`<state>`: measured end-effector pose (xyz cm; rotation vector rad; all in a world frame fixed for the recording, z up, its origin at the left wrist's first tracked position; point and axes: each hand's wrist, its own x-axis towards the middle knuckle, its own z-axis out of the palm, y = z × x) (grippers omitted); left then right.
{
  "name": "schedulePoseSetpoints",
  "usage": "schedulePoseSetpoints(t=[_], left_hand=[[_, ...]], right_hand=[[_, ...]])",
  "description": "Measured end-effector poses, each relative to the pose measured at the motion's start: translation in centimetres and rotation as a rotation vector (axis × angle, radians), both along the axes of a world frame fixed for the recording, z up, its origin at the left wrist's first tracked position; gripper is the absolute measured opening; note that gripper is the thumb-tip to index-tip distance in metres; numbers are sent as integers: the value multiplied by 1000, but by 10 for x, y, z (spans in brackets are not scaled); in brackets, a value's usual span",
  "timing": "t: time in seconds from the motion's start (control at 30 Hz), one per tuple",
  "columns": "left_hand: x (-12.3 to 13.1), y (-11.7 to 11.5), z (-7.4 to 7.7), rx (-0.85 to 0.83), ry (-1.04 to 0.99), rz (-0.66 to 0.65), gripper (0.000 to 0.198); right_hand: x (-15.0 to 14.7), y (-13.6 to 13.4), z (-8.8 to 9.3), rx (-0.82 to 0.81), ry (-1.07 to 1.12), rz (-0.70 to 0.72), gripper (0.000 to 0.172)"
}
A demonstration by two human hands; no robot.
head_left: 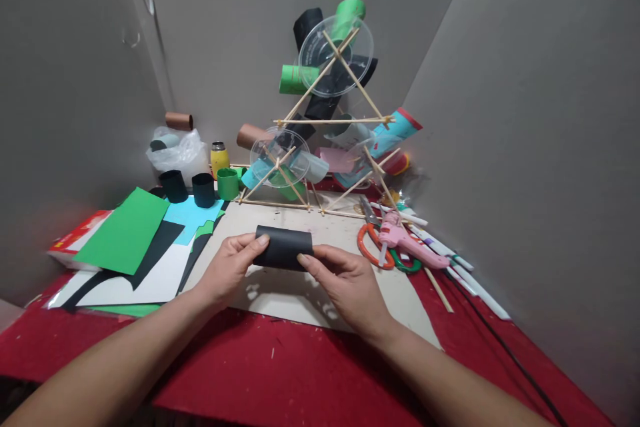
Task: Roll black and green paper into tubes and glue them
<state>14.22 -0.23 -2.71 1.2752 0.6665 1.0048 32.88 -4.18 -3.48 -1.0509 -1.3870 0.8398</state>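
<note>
Both of my hands hold a black paper roll [283,247] lying sideways above a grey cardboard sheet [320,294]. My left hand [229,268] pinches its left end with thumb and fingers. My right hand [345,284] grips its right end, thumb on top. Behind the roll stands a model of wooden skewers [327,122] with clear plastic lids and green, black, blue and pink paper tubes fixed to it.
A pink glue gun [403,238] lies over orange-handled scissors [370,240] to the right. Sheets of green paper [125,230], black, white and blue paper lie at the left. Black and green paper cups [203,188], a yellow bottle [219,158] and a plastic bag [179,150] stand behind them. Grey walls close in.
</note>
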Motion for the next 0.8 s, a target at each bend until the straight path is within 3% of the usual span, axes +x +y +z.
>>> schedulePoseSetpoints(t=[0.17, 0.33, 0.5, 0.63, 0.73, 0.8], left_hand=[[1, -1, -3, 4, -9, 60, 32], [2, -3, -4, 0, -7, 118, 34], [4, -2, -2, -111, -114, 125, 30], [5, -2, 4, -226, -187, 170, 26], [4, -3, 6, -258, -187, 117, 31], [4, -3, 6, -233, -169, 92, 35]], right_hand=[[-3, -1, -1, -7, 126, -65, 22], [-3, 0, 0, 65, 11, -101, 20], [0, -1, -4, 121, -62, -127, 16], [3, -4, -8, 370, -187, -92, 8], [5, -7, -9, 588, -280, 26, 24], [5, -9, -9, 626, -315, 81, 29]])
